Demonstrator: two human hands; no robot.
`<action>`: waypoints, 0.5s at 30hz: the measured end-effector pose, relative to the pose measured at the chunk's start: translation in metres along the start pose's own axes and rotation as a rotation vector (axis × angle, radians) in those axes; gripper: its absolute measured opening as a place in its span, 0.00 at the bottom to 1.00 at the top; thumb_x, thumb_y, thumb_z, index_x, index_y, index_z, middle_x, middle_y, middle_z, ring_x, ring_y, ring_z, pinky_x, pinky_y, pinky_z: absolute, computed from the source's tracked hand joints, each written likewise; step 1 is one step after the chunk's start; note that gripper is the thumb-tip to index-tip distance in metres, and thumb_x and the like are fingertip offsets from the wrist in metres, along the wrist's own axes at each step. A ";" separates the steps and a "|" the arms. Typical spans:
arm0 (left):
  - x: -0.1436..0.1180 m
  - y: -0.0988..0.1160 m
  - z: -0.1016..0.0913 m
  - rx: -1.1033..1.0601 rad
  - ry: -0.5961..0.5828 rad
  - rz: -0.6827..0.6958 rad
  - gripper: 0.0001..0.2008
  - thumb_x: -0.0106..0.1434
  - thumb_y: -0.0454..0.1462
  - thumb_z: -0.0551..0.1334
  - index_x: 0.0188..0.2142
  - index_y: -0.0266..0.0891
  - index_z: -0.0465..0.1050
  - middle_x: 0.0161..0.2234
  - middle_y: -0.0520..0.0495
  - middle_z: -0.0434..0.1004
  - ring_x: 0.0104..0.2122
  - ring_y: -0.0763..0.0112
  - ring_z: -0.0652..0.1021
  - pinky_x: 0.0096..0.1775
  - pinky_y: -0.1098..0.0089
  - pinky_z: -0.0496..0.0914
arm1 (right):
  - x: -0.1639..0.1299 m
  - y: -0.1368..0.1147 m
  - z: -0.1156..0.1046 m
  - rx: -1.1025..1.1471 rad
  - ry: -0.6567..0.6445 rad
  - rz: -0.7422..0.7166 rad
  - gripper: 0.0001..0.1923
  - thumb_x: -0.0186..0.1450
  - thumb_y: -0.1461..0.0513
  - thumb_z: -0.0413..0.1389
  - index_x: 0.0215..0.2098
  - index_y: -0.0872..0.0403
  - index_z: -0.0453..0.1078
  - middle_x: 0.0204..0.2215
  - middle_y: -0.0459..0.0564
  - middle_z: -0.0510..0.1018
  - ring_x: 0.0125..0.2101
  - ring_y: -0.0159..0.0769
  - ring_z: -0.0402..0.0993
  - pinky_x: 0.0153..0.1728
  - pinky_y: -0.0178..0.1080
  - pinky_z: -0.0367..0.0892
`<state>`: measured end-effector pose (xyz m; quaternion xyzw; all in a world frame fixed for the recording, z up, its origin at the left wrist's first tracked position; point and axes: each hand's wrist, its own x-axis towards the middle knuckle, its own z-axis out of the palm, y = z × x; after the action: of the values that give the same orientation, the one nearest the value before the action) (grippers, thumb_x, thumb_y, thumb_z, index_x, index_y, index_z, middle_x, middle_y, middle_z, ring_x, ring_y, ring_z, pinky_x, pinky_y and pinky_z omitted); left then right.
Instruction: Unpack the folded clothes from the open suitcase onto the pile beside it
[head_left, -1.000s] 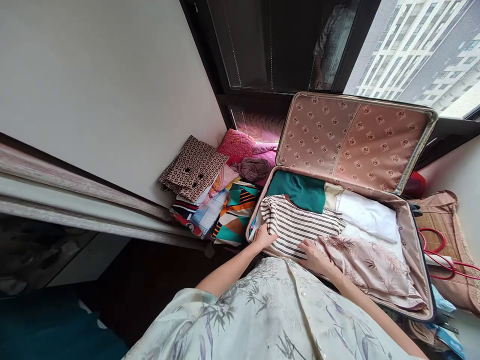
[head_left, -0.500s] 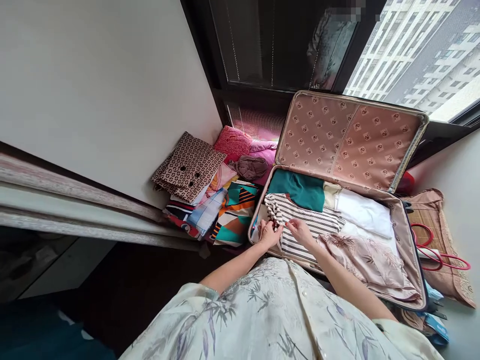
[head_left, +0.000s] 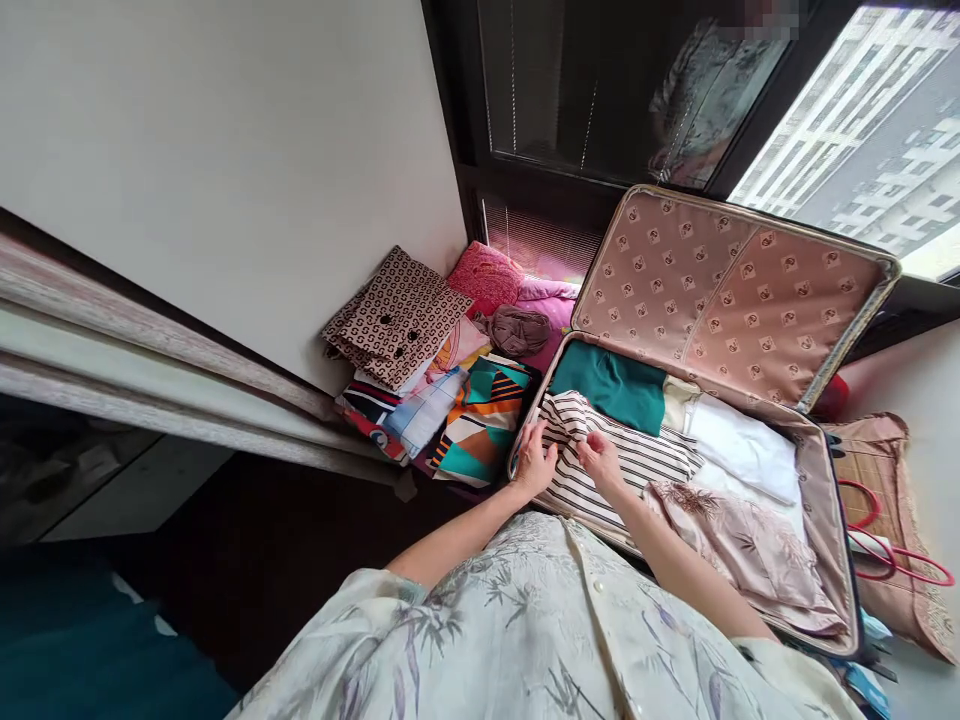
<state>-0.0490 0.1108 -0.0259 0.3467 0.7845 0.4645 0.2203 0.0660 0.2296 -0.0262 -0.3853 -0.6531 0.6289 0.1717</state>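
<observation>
In an open suitcase (head_left: 823, 560), a black-and-white striped garment (head_left: 645, 455) lies across the left side, rumpled near its upper left. My left hand (head_left: 535, 462) rests on the garment's left part, fingers apart and pressed lightly on the cloth. Just to the right, my right hand (head_left: 600, 462) has its fingers drawn together on a fold of the same garment. A folded green garment (head_left: 619, 385) lies beyond the stripes. White clothes (head_left: 742, 445) and a pale pink garment with leaf prints (head_left: 750, 550) fill the right side.
The suitcase lid (head_left: 735, 290) leans back toward the window. Left of the case are a patterned folded cloth (head_left: 397, 315), a colourful geometric garment (head_left: 484, 420), a brown bundle (head_left: 517, 330) and a pink cushion (head_left: 486, 280). A woven mat (head_left: 885, 480) with red loops (head_left: 862, 500) lies right.
The striped garment's bunched left end has been spread over the case's left side. My left hand has loosened from the bunch and lies with fingers apart. The view has shifted slightly.
</observation>
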 end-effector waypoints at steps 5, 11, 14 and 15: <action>0.012 0.025 0.016 -0.220 -0.385 0.067 0.49 0.58 0.50 0.72 0.71 0.33 0.54 0.69 0.28 0.59 0.70 0.45 0.60 0.69 0.49 0.56 | -0.029 -0.001 -0.017 0.137 0.094 -0.015 0.21 0.58 0.44 0.57 0.29 0.49 0.56 0.18 0.37 0.62 0.19 0.27 0.54 0.21 0.33 0.54; 0.024 0.021 0.020 -0.412 -0.585 -0.110 0.53 0.43 0.47 0.81 0.65 0.36 0.64 0.57 0.33 0.76 0.57 0.50 0.76 0.61 0.53 0.68 | -0.035 -0.005 -0.027 0.149 0.035 0.005 0.22 0.57 0.45 0.62 0.39 0.51 0.66 0.29 0.45 0.75 0.26 0.31 0.66 0.26 0.34 0.62; 0.016 -0.003 0.006 -0.105 -0.510 -0.252 0.38 0.44 0.39 0.80 0.54 0.35 0.74 0.49 0.37 0.81 0.51 0.53 0.79 0.53 0.58 0.72 | -0.046 0.005 -0.043 -0.012 0.017 -0.016 0.23 0.60 0.45 0.60 0.45 0.51 0.66 0.32 0.47 0.76 0.27 0.32 0.68 0.27 0.35 0.63; 0.013 -0.010 0.001 0.020 -0.493 -0.286 0.29 0.47 0.37 0.78 0.48 0.35 0.76 0.45 0.39 0.82 0.48 0.54 0.80 0.50 0.60 0.73 | -0.052 0.010 -0.051 -0.096 0.001 -0.037 0.22 0.61 0.46 0.58 0.45 0.51 0.66 0.31 0.47 0.76 0.27 0.33 0.68 0.28 0.36 0.63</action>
<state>-0.0599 0.1177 -0.0355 0.3373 0.7528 0.3225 0.4642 0.1382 0.2265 -0.0150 -0.3812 -0.6895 0.5934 0.1650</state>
